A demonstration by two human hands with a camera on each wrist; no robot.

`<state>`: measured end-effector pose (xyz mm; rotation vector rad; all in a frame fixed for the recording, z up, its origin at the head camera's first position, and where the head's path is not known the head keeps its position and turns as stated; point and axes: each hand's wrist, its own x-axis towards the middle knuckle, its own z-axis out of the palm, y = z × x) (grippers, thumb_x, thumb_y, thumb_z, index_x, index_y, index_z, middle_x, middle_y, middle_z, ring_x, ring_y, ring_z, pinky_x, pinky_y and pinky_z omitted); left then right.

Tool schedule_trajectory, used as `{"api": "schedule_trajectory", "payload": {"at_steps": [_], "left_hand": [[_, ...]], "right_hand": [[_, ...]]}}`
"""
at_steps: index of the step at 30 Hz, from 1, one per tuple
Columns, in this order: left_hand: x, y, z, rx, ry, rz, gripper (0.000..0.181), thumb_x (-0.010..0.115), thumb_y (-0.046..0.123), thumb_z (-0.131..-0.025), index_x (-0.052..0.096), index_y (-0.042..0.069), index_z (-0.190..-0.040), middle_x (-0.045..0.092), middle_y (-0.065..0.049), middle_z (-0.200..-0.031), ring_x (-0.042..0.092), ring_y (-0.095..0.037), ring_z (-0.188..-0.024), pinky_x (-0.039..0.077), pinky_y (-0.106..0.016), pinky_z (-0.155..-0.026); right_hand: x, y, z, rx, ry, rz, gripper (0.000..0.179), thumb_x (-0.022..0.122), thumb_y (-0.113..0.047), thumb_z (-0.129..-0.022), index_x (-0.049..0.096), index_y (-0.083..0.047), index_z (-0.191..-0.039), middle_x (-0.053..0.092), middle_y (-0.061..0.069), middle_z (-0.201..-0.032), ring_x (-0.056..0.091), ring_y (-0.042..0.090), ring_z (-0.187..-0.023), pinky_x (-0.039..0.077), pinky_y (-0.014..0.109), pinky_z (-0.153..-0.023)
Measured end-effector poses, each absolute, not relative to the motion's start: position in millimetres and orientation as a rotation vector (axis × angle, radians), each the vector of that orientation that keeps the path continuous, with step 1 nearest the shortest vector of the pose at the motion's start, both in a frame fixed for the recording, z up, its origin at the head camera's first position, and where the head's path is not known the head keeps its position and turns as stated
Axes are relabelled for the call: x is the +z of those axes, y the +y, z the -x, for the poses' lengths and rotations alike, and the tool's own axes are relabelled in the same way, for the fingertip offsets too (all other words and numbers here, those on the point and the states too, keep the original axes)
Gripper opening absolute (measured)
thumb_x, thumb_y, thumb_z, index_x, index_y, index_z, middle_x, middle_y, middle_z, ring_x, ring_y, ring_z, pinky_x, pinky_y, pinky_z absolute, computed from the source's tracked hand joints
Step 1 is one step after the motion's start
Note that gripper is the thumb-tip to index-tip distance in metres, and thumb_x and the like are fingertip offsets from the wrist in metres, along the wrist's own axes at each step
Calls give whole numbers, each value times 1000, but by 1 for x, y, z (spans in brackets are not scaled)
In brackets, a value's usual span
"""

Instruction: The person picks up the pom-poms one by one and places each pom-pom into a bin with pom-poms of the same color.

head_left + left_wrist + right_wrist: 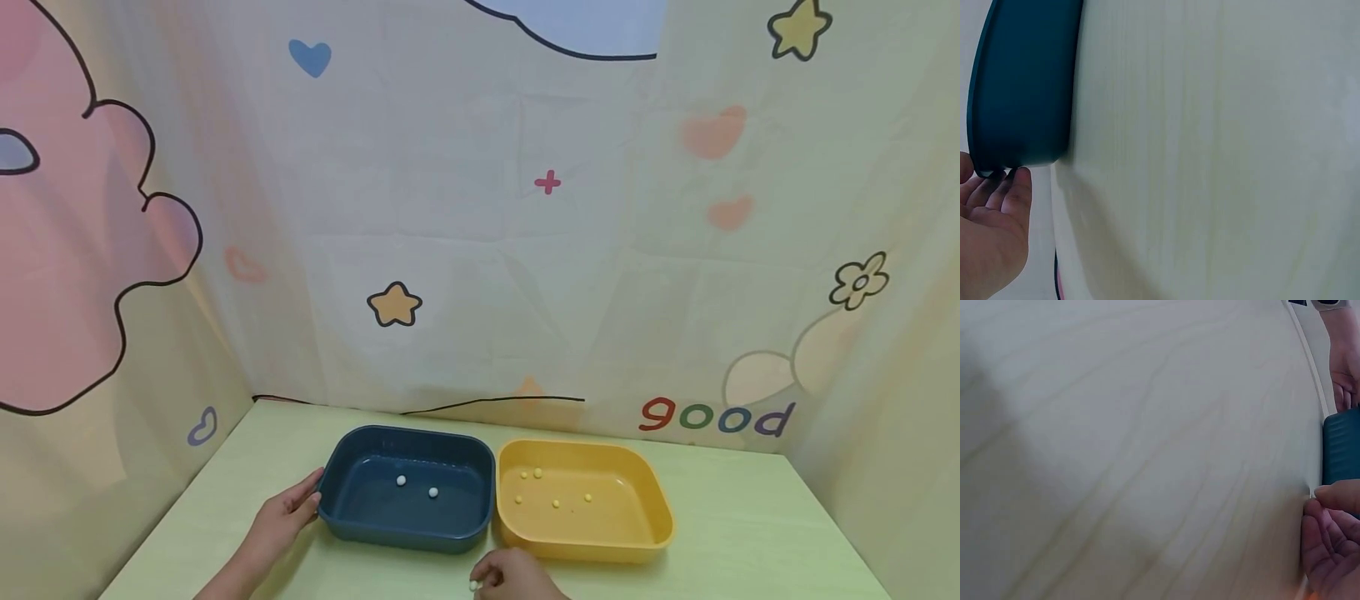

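Note:
On the left, my left hand (273, 529) holds the left end of a dark blue tray (405, 537). In the left wrist view its fingers (1019, 187) press up under the tray's rim, the thumb at the rim's other side. Two small white balls (433, 493) lie inside. My right hand (517, 577) is low over the table, in front of where the trays meet. Its thumb and forefinger pinch a small pale ball (474, 586), and the other fingers are curled in. The right wrist view shows the pinching fingertips (1317, 503) close to the tabletop.
A yellow tray (585, 550) stands against the blue one's right side, with several small yellow balls (557, 504) scattered in it. Both trays sit on a pale green table (750, 517). A printed curtain (480, 250) hangs behind and at the sides.

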<state>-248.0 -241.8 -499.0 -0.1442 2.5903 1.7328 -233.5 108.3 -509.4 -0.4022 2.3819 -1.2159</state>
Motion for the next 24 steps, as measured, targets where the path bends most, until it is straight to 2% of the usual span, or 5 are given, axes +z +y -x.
{"api": "schedule_trajectory", "payload": {"at_steps": [11,17,24], "left_hand": [[-499,-241,247,1747,2593,142,48,47,5,-108,37,-7,-153,42,-31,-153,53,-44,-137,61,-35,-97],[-500,-241,248,1747,2597,141,48,47,5,-107,38,-7,-153,42,-31,-152,55,-43,-136,62,-35,-96],[-500,-241,247,1755,2588,134,48,47,5,-108,37,-7,-153,42,-32,-153,56,-42,-136,62,-34,-96]], "right_hand": [[-510,106,232,-1212,2420,502,7,73,1,-83,72,-4,-78,59,-6,-68,50,7,-63,38,16,-56],[-510,108,233,-1234,2370,436,6,74,-1,-85,72,-4,-80,60,-6,-68,52,8,-66,41,18,-58],[-508,113,233,-1261,2334,373,6,75,-6,-88,73,-2,-85,67,-3,-74,58,10,-71,47,21,-63]]}}
